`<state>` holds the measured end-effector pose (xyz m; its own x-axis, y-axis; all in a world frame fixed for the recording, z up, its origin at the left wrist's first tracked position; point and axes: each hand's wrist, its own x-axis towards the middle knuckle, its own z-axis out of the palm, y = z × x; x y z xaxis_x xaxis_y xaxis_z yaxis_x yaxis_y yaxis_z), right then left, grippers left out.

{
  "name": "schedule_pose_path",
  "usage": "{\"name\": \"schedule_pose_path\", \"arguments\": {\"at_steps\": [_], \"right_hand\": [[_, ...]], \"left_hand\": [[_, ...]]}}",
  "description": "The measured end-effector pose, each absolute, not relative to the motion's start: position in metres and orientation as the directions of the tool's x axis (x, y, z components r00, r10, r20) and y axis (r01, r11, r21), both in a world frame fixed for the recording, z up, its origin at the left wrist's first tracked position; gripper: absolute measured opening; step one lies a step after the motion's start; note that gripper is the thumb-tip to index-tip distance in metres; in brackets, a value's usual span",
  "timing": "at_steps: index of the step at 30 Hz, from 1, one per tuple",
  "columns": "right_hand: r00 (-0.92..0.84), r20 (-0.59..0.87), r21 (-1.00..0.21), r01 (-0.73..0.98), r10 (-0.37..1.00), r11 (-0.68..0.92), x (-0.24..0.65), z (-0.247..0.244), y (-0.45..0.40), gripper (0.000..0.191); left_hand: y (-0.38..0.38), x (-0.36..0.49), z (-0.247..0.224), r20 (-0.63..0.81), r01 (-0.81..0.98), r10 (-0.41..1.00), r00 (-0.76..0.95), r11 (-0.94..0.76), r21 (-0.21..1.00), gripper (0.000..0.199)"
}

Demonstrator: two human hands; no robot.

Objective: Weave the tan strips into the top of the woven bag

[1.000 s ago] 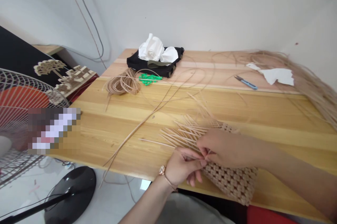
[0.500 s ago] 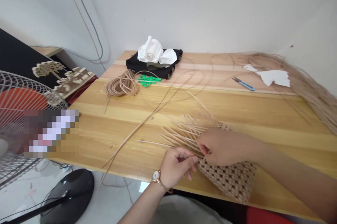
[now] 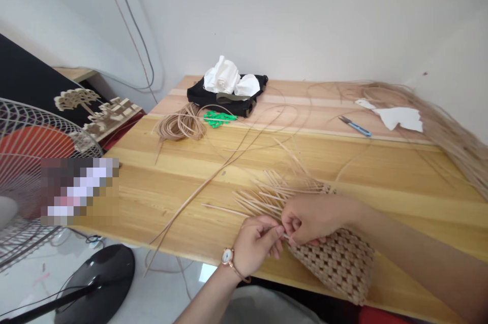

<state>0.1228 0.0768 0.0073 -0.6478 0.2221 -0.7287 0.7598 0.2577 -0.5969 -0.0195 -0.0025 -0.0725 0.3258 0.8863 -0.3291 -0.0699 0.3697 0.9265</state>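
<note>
A woven rattan piece [image 3: 339, 263] with an open, knotted pattern lies at the table's front edge, its loose strand ends [image 3: 263, 194] fanning out to the upper left. My left hand [image 3: 256, 243], with a watch on the wrist, pinches a thin strand at the piece's left corner. Right beside it, my right hand [image 3: 310, 220] has its fingers closed on the same corner and covers part of the weave. The fingertips of both hands nearly meet. One long strand sticks out leftward past my left hand.
Coiled rattan [image 3: 181, 123], green ties [image 3: 219, 119] and a black bag [image 3: 229, 102] with white tissue stand at the back left. Blue snips [image 3: 355, 126], torn white paper [image 3: 400, 118] and long loose strands [image 3: 457, 133] lie at the right. A fan [image 3: 46, 161] stands left.
My right hand has shifted slightly down and turned, with its fingertips now against the corner beside my left hand. The whole view has moved slightly.
</note>
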Motion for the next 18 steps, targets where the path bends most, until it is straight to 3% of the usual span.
{"name": "schedule_pose_path", "arguments": {"at_steps": [10,18], "right_hand": [[-0.646,-0.727,-0.602,0.763,0.234,0.237,0.123,0.010,0.075,0.014],[-0.666,-0.683,-0.574,0.744,0.301,0.343,0.122,0.016,0.074,0.016]], "left_hand": [[-0.002,-0.027,-0.076,-0.332,-0.115,0.896,0.296,0.378,0.919,0.038],[-0.001,-0.034,-0.078,-0.352,-0.078,0.898,0.265,0.384,0.920,0.036]]}}
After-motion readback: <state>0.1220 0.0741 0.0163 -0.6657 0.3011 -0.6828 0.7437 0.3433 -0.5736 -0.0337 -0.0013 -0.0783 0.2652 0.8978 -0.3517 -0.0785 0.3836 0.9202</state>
